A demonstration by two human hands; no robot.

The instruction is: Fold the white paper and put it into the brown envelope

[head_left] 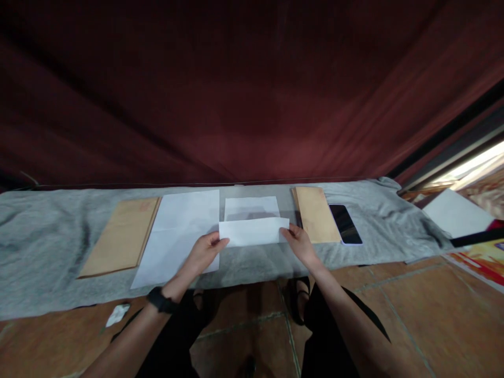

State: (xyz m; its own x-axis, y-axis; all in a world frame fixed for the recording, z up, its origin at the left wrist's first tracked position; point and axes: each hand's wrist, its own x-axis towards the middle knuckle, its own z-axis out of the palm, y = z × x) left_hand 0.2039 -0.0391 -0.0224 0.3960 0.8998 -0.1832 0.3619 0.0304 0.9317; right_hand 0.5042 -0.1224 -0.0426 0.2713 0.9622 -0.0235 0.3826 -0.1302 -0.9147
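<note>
A narrow white folded sheet of paper (254, 232) is held level between my two hands, a little above the grey cloth. My left hand (205, 252) pinches its left end, thumb in front. At the right end, my right hand (300, 242) grips it the same way. Just behind it another white paper (251, 206) lies on the cloth, its near part hidden by the held sheet. To the left are large white sheets (179, 231), partly under my left hand. Brown envelopes (318, 212) lie close by my right hand.
A grey cloth (39, 252) covers the long low surface. More brown envelopes (120, 236) lie at the left, and a phone (345, 224) lies at the right. A dark red curtain (252, 105) hangs behind. On the tiled floor is a crumpled white scrap (117, 315).
</note>
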